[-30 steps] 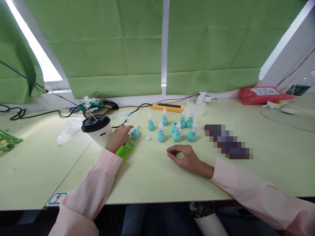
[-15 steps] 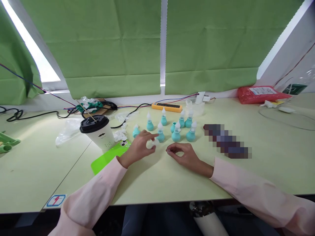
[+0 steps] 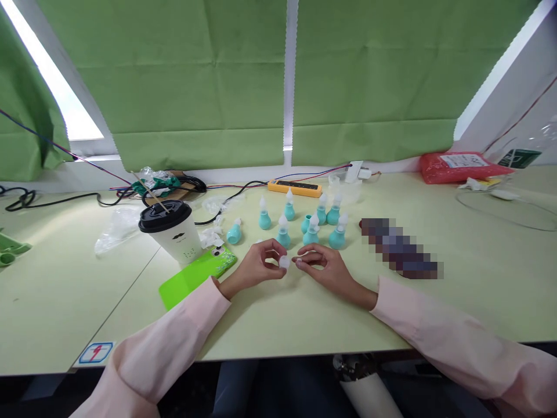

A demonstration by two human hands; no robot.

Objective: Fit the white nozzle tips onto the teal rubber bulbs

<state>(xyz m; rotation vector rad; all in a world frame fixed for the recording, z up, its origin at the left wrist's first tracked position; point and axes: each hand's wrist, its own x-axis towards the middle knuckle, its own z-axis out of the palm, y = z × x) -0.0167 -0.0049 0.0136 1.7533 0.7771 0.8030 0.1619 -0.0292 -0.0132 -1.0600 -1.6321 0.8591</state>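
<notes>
My left hand (image 3: 261, 264) pinches a small translucent white cap (image 3: 284, 262) between thumb and fingertips. Close to its right, my right hand (image 3: 326, 268) has thumb and forefinger pressed around a tiny pale piece (image 3: 298, 262), too small to name. The two hands nearly meet but a slim gap shows between them. Behind them stand several turquoise bulbs with clear pointed tips, among them a front one (image 3: 337, 238) and a back one (image 3: 289, 211). Another turquoise bulb (image 3: 234, 234) leans over on the left.
A green phone (image 3: 191, 281) lies by my left forearm, beside a lidded paper cup (image 3: 178, 241). An orange power strip (image 3: 295, 188) and cables run along the back. A pixelated object (image 3: 400, 249) and a red package (image 3: 461, 168) are on the right.
My left hand has moved right and closed on the white cap, near my right hand. The leaning bulb at left shows more fully and sits a little further left.
</notes>
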